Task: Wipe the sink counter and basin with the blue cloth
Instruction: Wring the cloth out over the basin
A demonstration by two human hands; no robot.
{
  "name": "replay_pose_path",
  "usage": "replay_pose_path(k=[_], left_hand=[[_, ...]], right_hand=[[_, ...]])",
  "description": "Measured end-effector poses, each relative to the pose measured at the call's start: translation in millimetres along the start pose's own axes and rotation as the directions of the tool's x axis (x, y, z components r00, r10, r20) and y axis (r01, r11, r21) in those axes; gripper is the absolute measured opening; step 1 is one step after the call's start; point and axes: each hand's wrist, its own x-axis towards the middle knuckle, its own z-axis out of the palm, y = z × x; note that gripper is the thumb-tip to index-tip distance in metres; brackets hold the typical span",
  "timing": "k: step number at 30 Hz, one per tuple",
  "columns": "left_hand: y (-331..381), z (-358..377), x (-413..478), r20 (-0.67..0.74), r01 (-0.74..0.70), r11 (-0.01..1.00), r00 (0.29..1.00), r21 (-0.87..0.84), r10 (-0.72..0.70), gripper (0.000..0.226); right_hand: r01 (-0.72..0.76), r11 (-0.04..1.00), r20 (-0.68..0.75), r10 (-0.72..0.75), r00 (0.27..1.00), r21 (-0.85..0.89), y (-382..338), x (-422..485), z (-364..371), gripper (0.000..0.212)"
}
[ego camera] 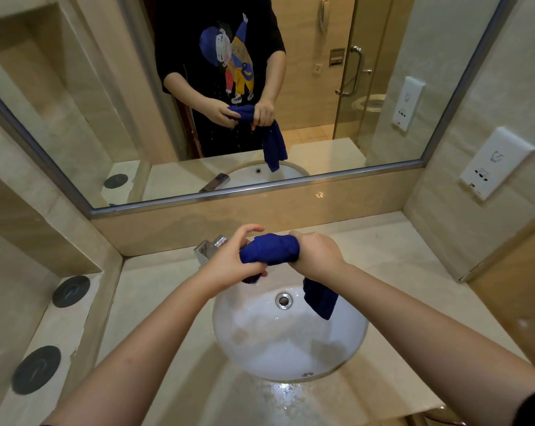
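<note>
A white basin sat in a beige counter, with a drain near its back wall. The tap stood behind the basin and was partly hidden by the left hand. Two black discs lay on the ledge at the left, a socket plate was on the right wall, and a mirror hung behind. The cloth was held in the air above the back of the basin, rolled into a thick bundle whose long axis ran left to right. The left hand gripped its left end and the right hand was closed around its right end. One loose end hung down under the right hand, pointing into the basin.
</note>
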Motion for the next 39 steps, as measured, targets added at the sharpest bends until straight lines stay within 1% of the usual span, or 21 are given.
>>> replay_pose_path(k=[1, 2, 3, 5, 6, 7, 8, 10, 12, 13, 15, 18, 21, 24, 25, 26, 29, 31, 33, 36, 39], left_hand=[[1.5, 2.4, -0.3, 0.004, 0.014, 0.996, 1.000, -0.086, -0.014, 0.064], [3.9, 6.5, 0.7, -0.017, 0.022, 0.993, 1.000, -0.116, -0.024, 0.063], [6.4, 11.5, 3.3, -0.074, 0.024, 0.992, 0.997, -0.120, -0.033, 0.054], [11.8, 21.2, 13.7, -0.271, 0.034, 0.993, 0.960, -0.115, -0.065, 0.021], [13.2, 24.5, 20.0, -0.358, 0.041, 0.992, 0.930, -0.116, -0.080, 0.018], [12.6, 27.0, 26.8, -0.425, 0.040, 0.994, 0.902, -0.104, -0.081, 0.025], [11.7, 28.3, 32.4, -0.473, 0.042, 0.997, 0.878, -0.064, -0.068, 0.029], [12.9, 30.3, 38.0, -0.526, 0.051, 0.999, 0.850, 0.009, -0.038, 0.031], [13.2, 30.8, 39.7, -0.515, 0.037, 0.998, 0.857, 0.051, -0.006, 0.027], [13.1, 31.3, 39.0, -0.490, -0.001, 0.998, 0.871, 0.061, 0.031, 0.025], [13.0, 31.5, 38.7, -0.415, -0.085, 0.993, 0.903, 0.078, 0.110, 0.022], [14.5, 28.5, 41.0, -0.337, -0.155, 0.979, 0.922, 0.132, 0.191, 0.028], [20.7, 24.3, 42.6, -0.263, -0.247, 0.955, 0.922, 0.165, 0.284, 0.023], [24.2, 22.5, 41.5, -0.225, -0.235, 0.971, 0.945, 0.032, 0.236, 0.029], [25.9, 23.4, 40.6, -0.229, -0.220, 0.975, 0.951, -0.033, 0.207, 0.029], [28.8, 24.8, 39.8, -0.244, -0.210, 0.974, 0.952, -0.087, 0.184, 0.028], [36.6, 28.4, 40.0, -0.322, -0.202, 0.967, 0.936, -0.158, 0.143, 0.023], [36.7, 32.3, 42.2, -0.360, -0.188, 0.965, 0.926, -0.182, 0.113, 0.014], [33.1, 38.1, 44.7, -0.388, -0.169, 0.970, 0.917, -0.177, 0.088, 0.006], [21.6, 47.2, 50.9, -0.478, -0.116, 0.977, 0.878, -0.180, 0.016, 0.029], [10.7, 52.7, 56.7, -0.550, -0.056, 0.974, 0.832, -0.221, -0.077, 0.034]], right_hand=[[-0.016, 1.000, -0.005, 0.016, 1.000, 0.016, 1.3, 0.3, 1.9, 0.021], [-0.027, 0.999, -0.009, 0.027, 1.000, 0.027, 2.1, 0.2, 4.0, 0.025], [-0.021, 0.999, -0.017, 0.021, 1.000, 0.035, 2.4, -0.1, 6.9, 0.033], [0.043, 0.998, -0.030, -0.042, 0.999, 0.045, -1.2, -2.3, 12.4, 0.056], [0.082, 0.994, -0.031, -0.080, 0.996, 0.066, -4.6, -4.3, 14.6, 0.065], [0.112, 0.989, -0.024, -0.110, 0.994, 0.100, -7.7, -6.9, 16.3, 0.068], [0.131, 0.980, -0.004, -0.132, 0.991, 0.152, -10.8, -10.1, 15.4, 0.065], [0.126, 0.934, 0.079, -0.161, 0.984, 0.334, -13.3, -13.0, 10.7, 0.048], [0.060, 0.823, 0.165, -0.184, 0.969, 0.565, -10.9, -12.4, 5.7, 0.036], [0.036, 0.754, 0.186, -0.207, 0.960, 0.656, -8.8, -11.8, 3.6, 0.035], [0.000, 0.648, 0.234, -0.274, 0.933, 0.761, -7.0, -10.7, -0.4, 0.037], [-0.067, 0.563, 0.306, -0.342, 0.888, 0.824, -10.7, -9.7, -0.7, 0.035], [-0.125, 0.440, 0.282, -0.312, 0.907, 0.889, -11.9, -3.2, 8.0, 0.027], [-0.149, 0.375, 0.264, -0.277, 0.924, 0.915, -13.9, 1.5, 10.6, 0.023], [-0.144, 0.379, 0.255, -0.263, 0.930, 0.914, -15.2, 2.7, 11.5, 0.022], [-0.124, 0.423, 0.237, -0.227, 0.945, 0.898, -17.6, 3.9, 12.3, 0.023], [-0.065, 0.674, 0.099, -0.012, 0.995, 0.735, -25.3, 9.7, 21.5, 0.033], [-0.095, 0.788, 0.053, 0.078, 0.996, 0.608, -28.8, 8.7, 24.3, 0.028], [-0.126, 0.874, 0.083, 0.098, 0.992, 0.469, -31.5, 5.2, 24.0, 0.017], [-0.070, 0.967, 0.040, 0.062, 0.997, 0.243, -34.6, 1.8, 28.6, 0.015], [-0.011, 0.996, -0.005, 0.012, 1.000, 0.085, -35.4, 1.4, 36.2, 0.015]])
